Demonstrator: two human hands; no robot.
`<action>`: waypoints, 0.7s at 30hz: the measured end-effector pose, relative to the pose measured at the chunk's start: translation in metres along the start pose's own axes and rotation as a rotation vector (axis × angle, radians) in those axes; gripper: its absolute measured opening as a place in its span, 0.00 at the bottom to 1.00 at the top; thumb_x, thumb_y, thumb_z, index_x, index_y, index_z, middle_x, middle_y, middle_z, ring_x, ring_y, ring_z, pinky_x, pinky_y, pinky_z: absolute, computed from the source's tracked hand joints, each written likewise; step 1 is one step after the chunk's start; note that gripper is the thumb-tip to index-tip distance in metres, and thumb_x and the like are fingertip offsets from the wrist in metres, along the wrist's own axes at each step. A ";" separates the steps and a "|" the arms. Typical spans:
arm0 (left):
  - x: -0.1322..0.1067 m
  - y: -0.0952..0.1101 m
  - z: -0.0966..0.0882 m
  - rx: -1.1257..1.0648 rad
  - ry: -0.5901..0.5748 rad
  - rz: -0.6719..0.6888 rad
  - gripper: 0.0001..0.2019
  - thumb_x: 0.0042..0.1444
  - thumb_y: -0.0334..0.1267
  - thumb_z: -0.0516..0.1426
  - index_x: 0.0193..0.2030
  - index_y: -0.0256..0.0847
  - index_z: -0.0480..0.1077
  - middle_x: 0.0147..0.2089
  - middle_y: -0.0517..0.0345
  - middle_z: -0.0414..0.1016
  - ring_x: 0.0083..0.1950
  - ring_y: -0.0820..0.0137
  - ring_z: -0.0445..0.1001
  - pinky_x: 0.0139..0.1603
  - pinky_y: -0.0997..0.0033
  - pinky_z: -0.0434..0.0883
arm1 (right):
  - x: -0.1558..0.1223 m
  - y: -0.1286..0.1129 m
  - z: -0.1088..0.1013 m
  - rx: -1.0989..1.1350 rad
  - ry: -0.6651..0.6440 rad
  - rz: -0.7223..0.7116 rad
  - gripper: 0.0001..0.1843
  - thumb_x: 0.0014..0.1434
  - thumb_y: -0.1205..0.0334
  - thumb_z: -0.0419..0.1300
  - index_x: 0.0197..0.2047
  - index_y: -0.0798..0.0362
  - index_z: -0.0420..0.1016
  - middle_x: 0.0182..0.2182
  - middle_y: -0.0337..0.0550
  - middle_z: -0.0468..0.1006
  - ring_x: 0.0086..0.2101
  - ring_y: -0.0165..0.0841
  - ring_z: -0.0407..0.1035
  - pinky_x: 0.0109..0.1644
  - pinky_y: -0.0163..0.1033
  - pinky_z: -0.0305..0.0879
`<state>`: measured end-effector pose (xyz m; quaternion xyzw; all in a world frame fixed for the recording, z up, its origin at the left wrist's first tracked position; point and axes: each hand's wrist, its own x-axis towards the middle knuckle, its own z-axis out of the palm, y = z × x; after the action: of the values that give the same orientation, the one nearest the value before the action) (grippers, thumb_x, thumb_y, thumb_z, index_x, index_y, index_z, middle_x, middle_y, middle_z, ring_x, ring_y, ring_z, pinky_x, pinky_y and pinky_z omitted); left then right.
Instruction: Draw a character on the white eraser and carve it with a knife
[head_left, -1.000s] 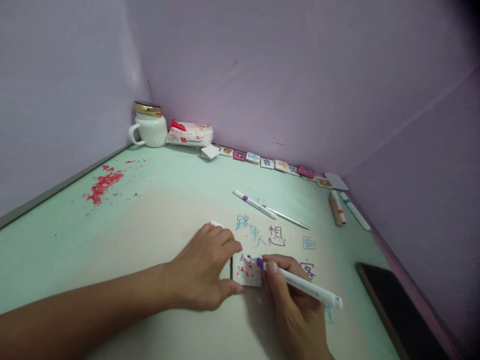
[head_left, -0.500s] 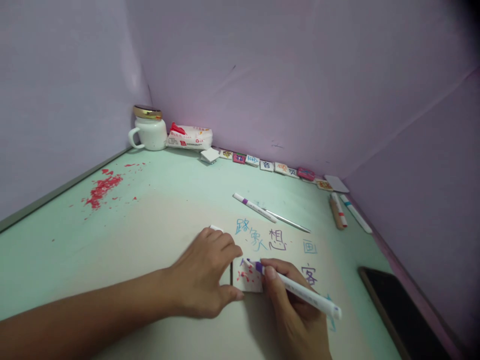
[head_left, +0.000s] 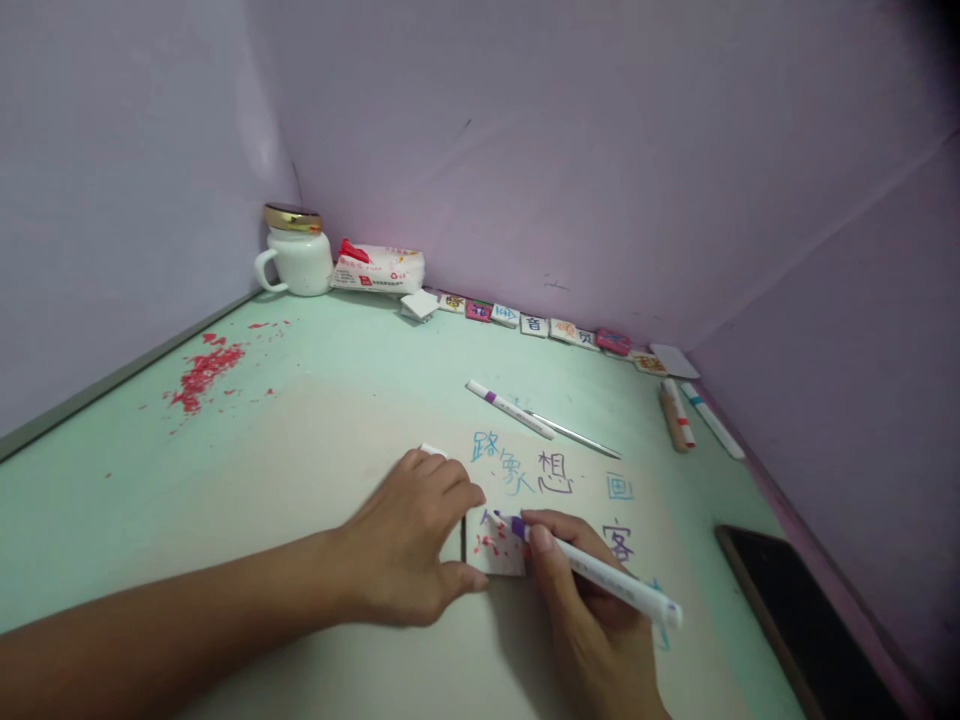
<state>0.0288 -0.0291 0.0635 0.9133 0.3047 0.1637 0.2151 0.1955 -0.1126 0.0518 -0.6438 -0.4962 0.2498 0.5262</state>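
My right hand (head_left: 592,620) grips a white marker with a purple tip (head_left: 600,575). The tip rests on a small white square tile (head_left: 496,546) that carries red and purple marks. My left hand (head_left: 412,535) lies curled on the pale green table (head_left: 315,400), with thumb and fingers pressed against the tile's left edge. Part of a small white piece (head_left: 433,450) shows at my left fingertips. Coloured characters (head_left: 551,478) are written on the table just beyond the tile.
A second purple marker (head_left: 508,408) and a thin metal rod (head_left: 574,433) lie further back. More markers (head_left: 694,415) rest at the right wall. A row of small printed tiles (head_left: 555,330), a tissue pack (head_left: 379,268) and a white lidded mug (head_left: 296,252) line the back. Red crumbs (head_left: 202,370) lie left; a dark phone (head_left: 795,620) lies right.
The marker tip has shifted very slightly on the tile. Both hands stay where they were.
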 end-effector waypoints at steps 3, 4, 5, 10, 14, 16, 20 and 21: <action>0.001 0.001 -0.001 -0.002 0.011 0.000 0.19 0.46 0.45 0.64 0.42 0.39 0.68 0.39 0.52 0.68 0.41 0.59 0.65 0.46 0.55 0.61 | 0.000 0.003 -0.003 -0.013 -0.015 -0.022 0.08 0.58 0.55 0.59 0.35 0.48 0.77 0.31 0.39 0.79 0.32 0.33 0.73 0.34 0.34 0.71; 0.001 0.001 -0.001 -0.002 0.010 0.002 0.19 0.46 0.45 0.64 0.42 0.39 0.68 0.39 0.52 0.68 0.41 0.59 0.65 0.46 0.54 0.61 | 0.000 0.003 -0.003 -0.013 -0.015 -0.022 0.08 0.58 0.55 0.59 0.35 0.48 0.77 0.31 0.39 0.79 0.32 0.32 0.73 0.34 0.34 0.71; 0.001 0.001 -0.002 -0.002 0.003 0.003 0.19 0.46 0.45 0.64 0.42 0.39 0.68 0.39 0.52 0.68 0.41 0.58 0.65 0.46 0.54 0.61 | 0.000 0.003 -0.002 -0.009 -0.018 -0.022 0.08 0.58 0.55 0.59 0.35 0.48 0.77 0.31 0.39 0.79 0.32 0.32 0.72 0.35 0.34 0.71; 0.001 0.001 -0.002 0.004 -0.019 -0.002 0.19 0.46 0.44 0.64 0.43 0.38 0.69 0.39 0.50 0.69 0.42 0.57 0.66 0.46 0.54 0.61 | 0.000 -0.008 0.004 0.030 0.049 0.053 0.10 0.56 0.53 0.60 0.33 0.49 0.78 0.27 0.38 0.77 0.29 0.32 0.70 0.34 0.35 0.69; 0.001 0.000 -0.001 0.002 -0.005 0.010 0.21 0.45 0.45 0.65 0.44 0.38 0.69 0.40 0.50 0.70 0.43 0.57 0.66 0.47 0.54 0.62 | -0.001 -0.014 0.007 0.051 0.081 0.083 0.09 0.55 0.53 0.61 0.32 0.48 0.77 0.26 0.36 0.76 0.29 0.31 0.69 0.35 0.35 0.67; 0.001 0.000 -0.001 -0.002 -0.013 0.017 0.22 0.45 0.44 0.65 0.45 0.37 0.69 0.41 0.50 0.70 0.43 0.57 0.66 0.48 0.54 0.62 | -0.001 -0.015 0.007 0.058 0.081 0.091 0.08 0.55 0.54 0.61 0.32 0.48 0.77 0.26 0.36 0.76 0.29 0.31 0.69 0.34 0.34 0.67; 0.001 0.000 -0.001 -0.003 -0.016 0.017 0.22 0.44 0.43 0.66 0.45 0.35 0.69 0.41 0.49 0.70 0.44 0.57 0.67 0.47 0.54 0.62 | -0.001 -0.013 0.006 0.062 0.069 0.086 0.08 0.56 0.54 0.60 0.32 0.48 0.77 0.27 0.36 0.76 0.29 0.31 0.69 0.34 0.34 0.66; 0.001 0.000 -0.001 -0.002 -0.013 0.016 0.22 0.44 0.43 0.66 0.45 0.35 0.69 0.41 0.49 0.70 0.44 0.57 0.67 0.47 0.54 0.61 | -0.001 -0.012 0.005 0.056 0.065 0.083 0.09 0.56 0.54 0.60 0.32 0.48 0.77 0.27 0.36 0.76 0.29 0.31 0.69 0.34 0.34 0.67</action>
<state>0.0292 -0.0280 0.0647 0.9165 0.2958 0.1599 0.2167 0.1866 -0.1119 0.0608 -0.6565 -0.4445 0.2641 0.5492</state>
